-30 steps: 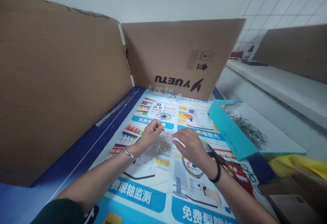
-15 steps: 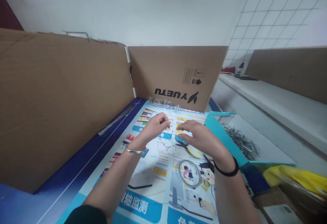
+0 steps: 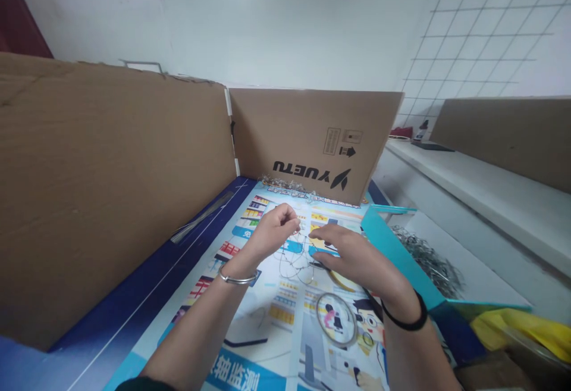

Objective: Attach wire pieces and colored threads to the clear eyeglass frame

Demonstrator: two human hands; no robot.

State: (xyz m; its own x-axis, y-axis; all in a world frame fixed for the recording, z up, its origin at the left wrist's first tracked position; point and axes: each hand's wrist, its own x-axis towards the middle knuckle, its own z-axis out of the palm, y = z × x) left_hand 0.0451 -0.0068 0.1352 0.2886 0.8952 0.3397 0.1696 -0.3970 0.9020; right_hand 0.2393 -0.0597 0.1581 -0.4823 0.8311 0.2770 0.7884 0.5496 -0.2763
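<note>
Both hands have worked toward the far side since the first frame, and that leaves the round ring point(image 3: 317, 313) more fully in view on the near right of the printed sheet point(image 3: 274, 332). The yellow handle point(image 3: 342, 282) shows now too, just under the right hand point(image 3: 357, 257). Against the last frame, little but the camera's tilt has changed.

So the handling looks to be at a fine, careful stage: the left hand point(image 3: 274, 233) has thumb and forefinger pinched together, apparently on thin wire point(image 3: 292, 269). That wire sits in loose loops between and below the hands, over the middle of the sheet. The right hand faces it with thumb and fingers apart; whether a strand touches them, I cannot tell.

Over to the right, the open turquoise box point(image 3: 401, 260) holds a tangled heap of thin metal pieces point(image 3: 428, 260). On the far side, a glinting cluster point(image 3: 289, 185) lies along the foot of the cardboard panel point(image 3: 307, 129). Left of the sheet, thin strips point(image 3: 200, 221) rest on the blue bench point(image 3: 156, 278).
</note>
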